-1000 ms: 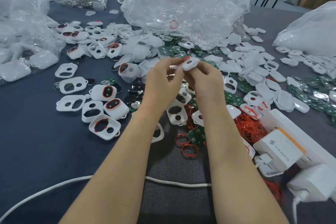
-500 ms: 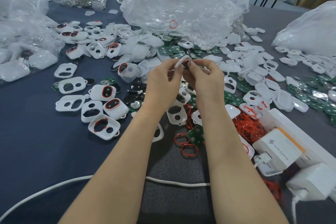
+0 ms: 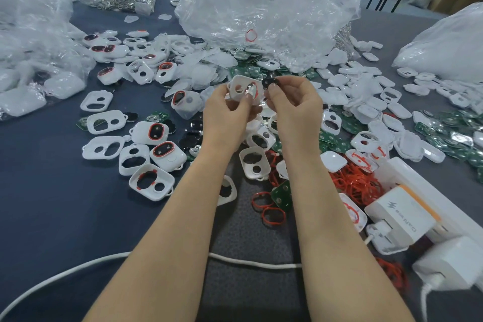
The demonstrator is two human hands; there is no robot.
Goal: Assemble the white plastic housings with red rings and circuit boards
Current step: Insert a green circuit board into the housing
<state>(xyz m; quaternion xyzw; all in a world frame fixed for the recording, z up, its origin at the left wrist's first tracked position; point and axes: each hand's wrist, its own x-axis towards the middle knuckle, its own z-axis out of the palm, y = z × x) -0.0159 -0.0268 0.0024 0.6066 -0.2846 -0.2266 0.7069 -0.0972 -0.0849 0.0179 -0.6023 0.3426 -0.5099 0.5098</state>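
My left hand (image 3: 226, 115) grips a white plastic housing (image 3: 244, 89) held up over the table, its inner side toward me, with a red ring seated round the larger opening. Just to its right, my right hand (image 3: 295, 110) pinches a small black part (image 3: 270, 82) between thumb and fingertips, close to the housing's edge. Loose red rings (image 3: 352, 184) lie heaped at the right. Green circuit boards (image 3: 281, 195) are scattered under and around my arms. Empty and ringed housings (image 3: 151, 181) lie at the left.
Clear plastic bags (image 3: 261, 8) bulge at the back, left and far right. A white power strip with chargers (image 3: 402, 214) sits at the right front. A white cable (image 3: 251, 263) runs across the dark table under my forearms.
The housing has turned from edge-on to showing its inner side with the ring. My hands have drawn slightly apart, and the black part now shows in my right fingers.
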